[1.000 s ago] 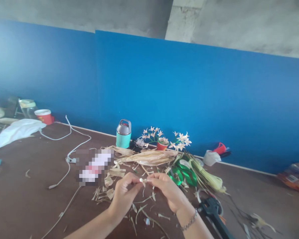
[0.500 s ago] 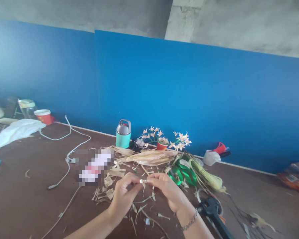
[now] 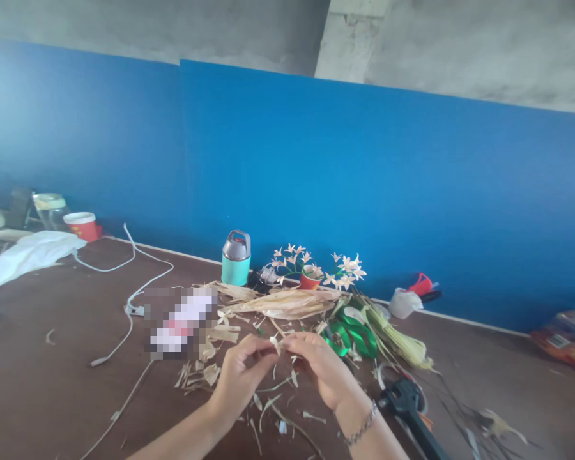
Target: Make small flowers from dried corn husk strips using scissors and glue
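Between my two hands, at the fingertips, is a small pale piece of husk (image 3: 275,345), partly hidden by the fingers. My left hand (image 3: 242,370) pinches it from the left with thumb and forefinger. From the right, my right hand (image 3: 319,365), with a bracelet on its wrist, pinches the same piece. Dry husk scraps (image 3: 211,374) lie to the left of the hands, and thin cut strips (image 3: 268,404) are scattered beneath them. Behind the hands stretches a bundle of dried corn husks (image 3: 287,303).
A black glue gun (image 3: 407,399) lies at right, near green ribbon (image 3: 359,338) and a green-yellow fibre bundle (image 3: 402,342). Artificial flowers in a red pot (image 3: 310,279) and a turquoise food jar (image 3: 236,268) stand by the blue partition (image 3: 340,172). A white cable (image 3: 131,306) runs at left.
The fingertips have shifted slightly, and the pale piece of husk has turned, now showing a broader, upright shape. The hands stay in nearly the same place.
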Demonstrator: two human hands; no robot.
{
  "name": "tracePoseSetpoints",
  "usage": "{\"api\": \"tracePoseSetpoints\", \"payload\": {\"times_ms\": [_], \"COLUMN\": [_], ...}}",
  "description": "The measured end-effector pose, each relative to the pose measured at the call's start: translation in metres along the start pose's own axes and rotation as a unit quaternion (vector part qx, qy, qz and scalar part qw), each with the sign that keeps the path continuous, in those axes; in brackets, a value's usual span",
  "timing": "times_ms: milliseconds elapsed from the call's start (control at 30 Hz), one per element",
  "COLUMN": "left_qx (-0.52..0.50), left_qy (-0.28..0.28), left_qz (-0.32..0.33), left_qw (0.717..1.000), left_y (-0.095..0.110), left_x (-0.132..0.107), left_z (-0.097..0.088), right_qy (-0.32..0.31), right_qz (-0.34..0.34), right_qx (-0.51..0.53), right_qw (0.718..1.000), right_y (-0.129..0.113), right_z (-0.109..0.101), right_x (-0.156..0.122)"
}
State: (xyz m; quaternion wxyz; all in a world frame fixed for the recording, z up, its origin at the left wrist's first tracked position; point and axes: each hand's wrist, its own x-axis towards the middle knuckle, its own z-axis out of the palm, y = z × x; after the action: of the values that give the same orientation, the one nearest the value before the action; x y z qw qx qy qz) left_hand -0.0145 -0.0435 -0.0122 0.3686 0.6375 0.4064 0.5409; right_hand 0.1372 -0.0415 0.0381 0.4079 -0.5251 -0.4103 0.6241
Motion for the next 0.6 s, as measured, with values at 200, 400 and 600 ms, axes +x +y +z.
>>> {"api": "tracePoseSetpoints", "payload": {"times_ms": [200, 400, 600], "left_qx": [0.067, 0.156, 0.189], "left_qy": [0.075, 0.082, 0.091], "left_qz": [0.062, 0.185, 0.202], "left_qw": [0.993, 0.967, 0.957], "left_y": [0.002, 0.002, 0.0], "left_x": [0.0, 0.001, 0.002], "left_z": [-0.002, -0.004, -0.005], "right_qy": [0.048, 0.015, 0.011], "right_qz": [0.037, 0.093, 0.096], "right_qx": [0.148, 0.212, 0.175], "right_qw": [0.987, 0.973, 0.98], "right_y": [0.006, 0.015, 0.015], "right_z": [0.005, 0.013, 0.017], "right_x": [0.004, 0.007, 0.003]}}
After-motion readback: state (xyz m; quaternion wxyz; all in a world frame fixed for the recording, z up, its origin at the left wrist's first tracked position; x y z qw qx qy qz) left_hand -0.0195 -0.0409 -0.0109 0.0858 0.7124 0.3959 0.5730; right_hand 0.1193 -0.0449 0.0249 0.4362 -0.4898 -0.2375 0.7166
